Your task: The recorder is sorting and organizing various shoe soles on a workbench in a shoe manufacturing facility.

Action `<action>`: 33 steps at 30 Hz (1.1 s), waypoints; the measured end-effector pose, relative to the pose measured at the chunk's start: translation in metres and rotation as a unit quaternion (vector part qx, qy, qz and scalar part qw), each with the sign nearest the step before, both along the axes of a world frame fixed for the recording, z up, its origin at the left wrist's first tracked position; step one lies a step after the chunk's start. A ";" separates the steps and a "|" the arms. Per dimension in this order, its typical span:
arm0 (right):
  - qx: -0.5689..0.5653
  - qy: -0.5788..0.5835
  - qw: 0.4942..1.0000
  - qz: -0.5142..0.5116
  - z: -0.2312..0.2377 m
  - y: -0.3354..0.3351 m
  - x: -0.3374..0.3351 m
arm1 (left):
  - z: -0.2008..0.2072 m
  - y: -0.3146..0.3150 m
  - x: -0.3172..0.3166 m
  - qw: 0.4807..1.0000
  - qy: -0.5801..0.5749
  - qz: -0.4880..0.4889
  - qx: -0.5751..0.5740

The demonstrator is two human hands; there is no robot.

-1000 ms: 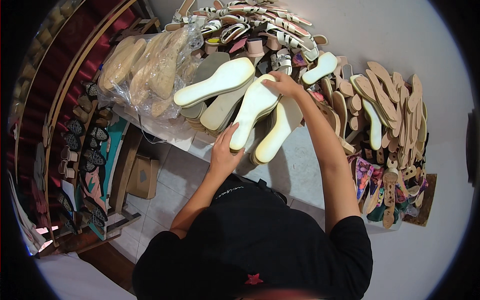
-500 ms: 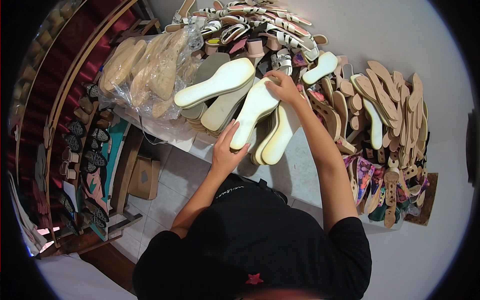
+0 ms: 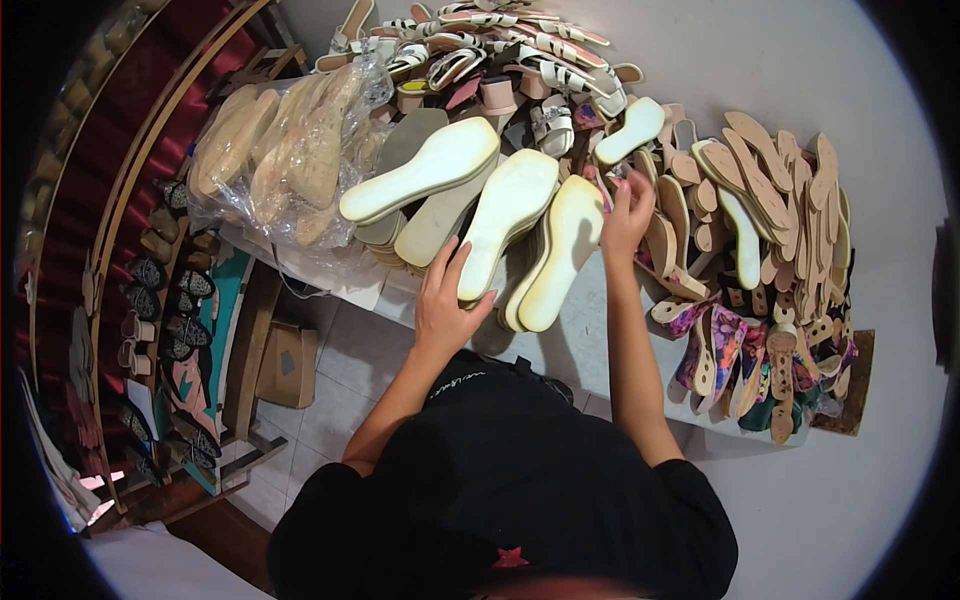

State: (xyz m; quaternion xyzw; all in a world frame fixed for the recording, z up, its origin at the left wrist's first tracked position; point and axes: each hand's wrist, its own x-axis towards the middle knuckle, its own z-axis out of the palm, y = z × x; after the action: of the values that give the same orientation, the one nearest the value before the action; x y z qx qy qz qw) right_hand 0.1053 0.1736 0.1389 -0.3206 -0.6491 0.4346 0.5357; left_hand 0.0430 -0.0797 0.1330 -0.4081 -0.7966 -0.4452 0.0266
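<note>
My left hand (image 3: 448,302) is closed round the narrow heel end of the middle stack of white shoe soles (image 3: 515,195), fingers on one side and thumb on the other. To its right lies another stack of white soles (image 3: 565,250) with yellowish edges. My right hand (image 3: 625,218) is raised just beyond that stack's wide end, near the sandals, its fingers drawn together. Whatever is between those fingers, if anything, is too small to make out. Left of the middle stack, a white sole (image 3: 425,168) rests across grey soles (image 3: 437,225).
A clear plastic bag of tan soles (image 3: 290,160) lies at the table's left end. White strapped sandals (image 3: 560,70) pile up at the back. Tan soles (image 3: 765,185) and flowered wedges (image 3: 715,350) crowd the right. A shoe rack (image 3: 190,330) and cardboard box (image 3: 287,365) stand at left.
My right hand has let go of the wide end of the middle stack and moved right, past the neighbouring stack. My left hand stays at the heel end.
</note>
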 end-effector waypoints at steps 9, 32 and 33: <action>-0.086 -0.050 0.993 0.063 -0.072 -0.072 0.028 | 0.005 0.008 -0.013 0.992 -0.045 -0.078 -0.085; -0.019 -0.199 0.980 -0.021 -0.038 -0.075 0.030 | 0.038 0.026 -0.142 0.956 0.134 0.059 -0.255; -0.019 -0.198 0.980 -0.022 -0.038 -0.074 0.031 | 0.041 0.027 -0.151 0.962 0.093 0.039 -0.254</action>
State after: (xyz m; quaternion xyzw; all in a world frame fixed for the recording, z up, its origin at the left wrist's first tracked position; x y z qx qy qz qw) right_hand 0.1363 0.0995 0.1007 -0.4246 -0.7270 0.3630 0.3993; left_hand -0.1081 -0.0523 0.1739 -0.4097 -0.8929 -0.1865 0.0132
